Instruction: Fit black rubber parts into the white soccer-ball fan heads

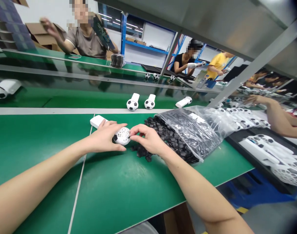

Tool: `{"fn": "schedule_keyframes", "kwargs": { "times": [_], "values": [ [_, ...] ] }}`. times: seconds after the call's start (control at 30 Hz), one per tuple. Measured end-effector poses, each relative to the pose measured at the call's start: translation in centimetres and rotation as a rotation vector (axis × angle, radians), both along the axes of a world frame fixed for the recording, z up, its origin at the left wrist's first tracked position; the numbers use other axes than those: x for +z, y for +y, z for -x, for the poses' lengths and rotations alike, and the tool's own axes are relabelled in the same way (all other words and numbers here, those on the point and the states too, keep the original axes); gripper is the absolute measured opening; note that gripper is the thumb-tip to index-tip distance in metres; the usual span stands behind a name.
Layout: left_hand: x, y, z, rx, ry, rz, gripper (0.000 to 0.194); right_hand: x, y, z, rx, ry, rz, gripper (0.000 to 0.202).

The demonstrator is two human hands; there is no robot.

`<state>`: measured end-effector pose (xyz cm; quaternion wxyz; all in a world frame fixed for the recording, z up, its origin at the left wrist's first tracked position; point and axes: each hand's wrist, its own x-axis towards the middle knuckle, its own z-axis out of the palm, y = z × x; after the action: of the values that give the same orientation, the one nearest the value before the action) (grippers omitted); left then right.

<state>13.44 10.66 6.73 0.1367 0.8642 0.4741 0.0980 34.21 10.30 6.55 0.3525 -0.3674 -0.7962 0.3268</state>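
My left hand (103, 137) is wrapped round a white soccer-ball-patterned device (122, 136), whose flat white handle sticks out beyond my fingers at the upper left. Its ball end faces right and shows white openwork with a black patch. At the ball's right side, my right hand (145, 138) pinches with thumb and forefinger; a small dark bit shows at the fingertips, mostly hidden. Just right of that hand, many small black pieces (172, 139) spill from a clear plastic bag (194, 130) onto the green table (128, 185).
Two ball-ended devices (132, 103) (149, 102) stand on the green belt (89, 97) ahead, with another (184, 102) lying farther right. A black tray (236, 139) of white parts is at the right, near another person's arm (277, 117). Other people sit across the line.
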Motion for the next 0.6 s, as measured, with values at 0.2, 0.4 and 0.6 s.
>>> {"fn": "schedule_keyframes", "kwargs": {
  "times": [0.2, 0.4, 0.6],
  "values": [
    [0.2, -0.2, -0.7, 0.077, -0.054, -0.004, 0.084, -0.6, -0.7, 1.7, -0.005, 0.066, -0.056, 0.004],
    [0.5, -0.5, -1.1, 0.106, -0.089, -0.032, 0.066, -1.2, -0.3, 1.7, -0.024, 0.118, 0.128, 0.023],
    [0.4, -0.5, -1.2, 0.113, -0.109, -0.062, 0.061, -1.9, 0.0, 1.6, 0.068, 0.193, 0.336, 0.042]
  ]
}}
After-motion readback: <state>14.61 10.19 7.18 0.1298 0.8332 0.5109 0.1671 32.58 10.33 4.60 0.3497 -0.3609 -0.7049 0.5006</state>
